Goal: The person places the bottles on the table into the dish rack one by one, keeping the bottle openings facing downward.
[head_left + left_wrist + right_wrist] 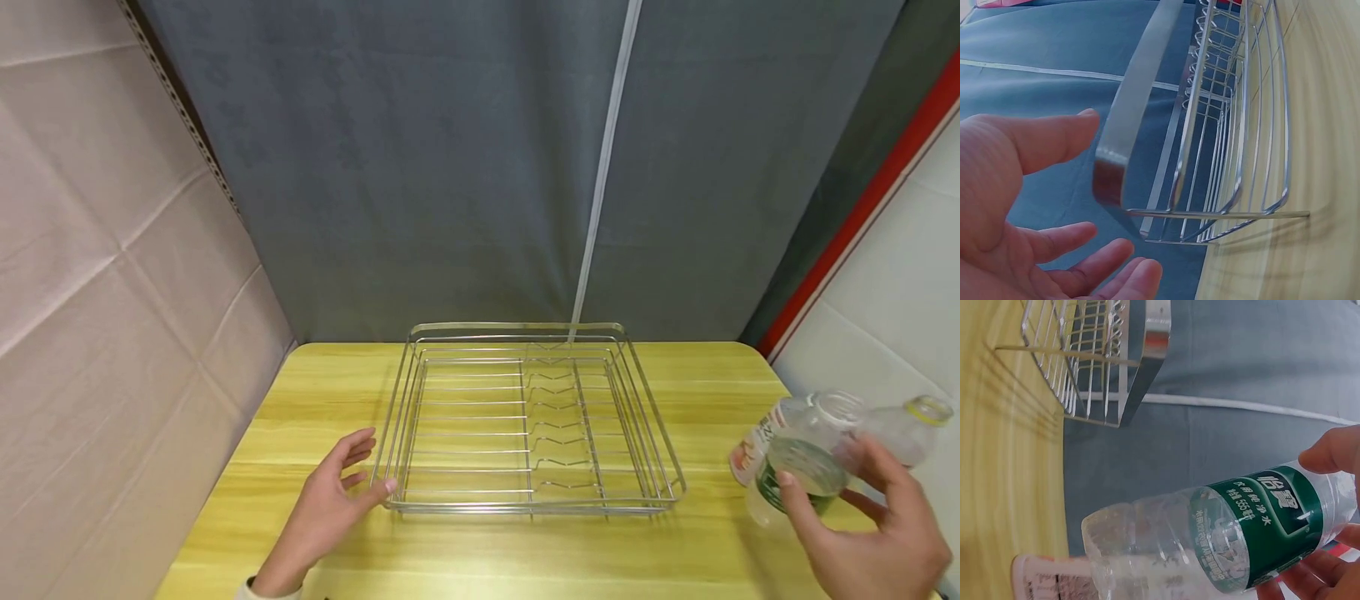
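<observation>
A clear, green-labelled bottle [1229, 534] is pinched in the right hand [885, 521], right of the wire rack [527, 434]; only the right wrist view makes its "555" legible. The left hand [330, 502], fingers spread, overlaps the rack's corner in the head view; its wrist view shows thumb and rim apart.

怡寶 on the green wraparound label [1285, 531] of a clear plastic bottle [1219, 532]
Same label: 饮用纯净水, 555 and a small ®. Dark print on a white-and-pink cylindrical bottle [1054, 579] is too blurred to read.
</observation>
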Available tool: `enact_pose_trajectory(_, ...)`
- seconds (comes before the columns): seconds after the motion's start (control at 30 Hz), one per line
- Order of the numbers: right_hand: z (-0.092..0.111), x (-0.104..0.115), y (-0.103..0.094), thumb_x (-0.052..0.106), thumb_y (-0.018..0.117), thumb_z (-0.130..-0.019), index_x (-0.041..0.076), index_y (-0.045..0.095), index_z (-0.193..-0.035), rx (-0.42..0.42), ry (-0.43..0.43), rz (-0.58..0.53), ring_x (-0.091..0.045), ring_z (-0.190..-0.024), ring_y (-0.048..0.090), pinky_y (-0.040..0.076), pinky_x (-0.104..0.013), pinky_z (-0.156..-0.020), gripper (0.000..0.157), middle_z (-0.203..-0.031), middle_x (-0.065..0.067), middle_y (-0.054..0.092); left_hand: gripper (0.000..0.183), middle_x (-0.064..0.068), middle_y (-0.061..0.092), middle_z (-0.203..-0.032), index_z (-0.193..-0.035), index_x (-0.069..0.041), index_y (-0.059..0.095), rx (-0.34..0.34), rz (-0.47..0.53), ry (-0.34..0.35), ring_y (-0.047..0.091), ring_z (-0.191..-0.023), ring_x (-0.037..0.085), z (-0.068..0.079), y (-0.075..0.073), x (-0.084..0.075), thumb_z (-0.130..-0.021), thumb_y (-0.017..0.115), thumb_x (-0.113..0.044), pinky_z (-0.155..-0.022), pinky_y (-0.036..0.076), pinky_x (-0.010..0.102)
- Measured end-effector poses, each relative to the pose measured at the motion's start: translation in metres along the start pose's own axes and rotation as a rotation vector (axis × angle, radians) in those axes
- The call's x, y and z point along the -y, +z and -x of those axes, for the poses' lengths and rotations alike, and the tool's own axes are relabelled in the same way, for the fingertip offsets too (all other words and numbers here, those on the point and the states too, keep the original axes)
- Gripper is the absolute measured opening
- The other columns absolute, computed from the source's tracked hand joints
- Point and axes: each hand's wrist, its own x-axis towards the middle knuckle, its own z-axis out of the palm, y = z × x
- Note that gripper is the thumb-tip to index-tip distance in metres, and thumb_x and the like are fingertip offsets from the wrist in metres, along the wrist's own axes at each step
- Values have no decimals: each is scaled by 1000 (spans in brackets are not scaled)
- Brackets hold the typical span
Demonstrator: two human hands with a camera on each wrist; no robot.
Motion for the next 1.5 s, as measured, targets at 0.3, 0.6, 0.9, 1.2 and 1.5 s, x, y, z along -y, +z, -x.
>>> enact_pose_trajectory(0.3,-7,11,5,11,90,-68,6,66,-143,87,-257,-142,17,-115,53,40,2,-90,79,-129,34,56,78,10,56,-154,-154,-17,48,-55,-23,77,52,-144,37,3,-4,-5,-90,86,-39,-112,52,51)
enact_pose_trajectory(0.6,-10,32,21,58,80,-83,-10,69,-130,133,-464,-313,9,-118,56,41,-1,-96,83,-123,-15,71,72,8,58,-151,-152,-16,51,-77,-13,115,55,-141,34,7,-3,-12,-91,86,-33,-111,52,51)
enact_pose_trajectory(0.9,-7,55,30,68,68,-91,-5,69,-133,271,-596,-267,11,-129,48,37,-2,-108,85,-118,-28,65,68,1,61,-147,-150,-19,54,-77,1,174,58,-135,28,11,0,-28,-90,87,-28,-107,56,36)
enact_pose_trajectory(1.2,-7,76,38,69,61,-95,0,70,-134,396,-676,-232,5,-130,50,34,-3,-111,80,-126,-22,70,69,-3,62,-148,-149,-23,55,-57,0,238,59,-135,22,11,5,-44,-88,88,-29,-104,58,34)
enact_pose_trajectory(1.5,-7,91,42,69,57,-98,11,68,-140,521,-727,-221,-17,-123,60,31,-5,-114,73,-136,-12,71,71,-7,62,-146,-147,-25,57,-19,21,323,62,-132,21,13,14,-58,-85,91,-26,-100,60,34)
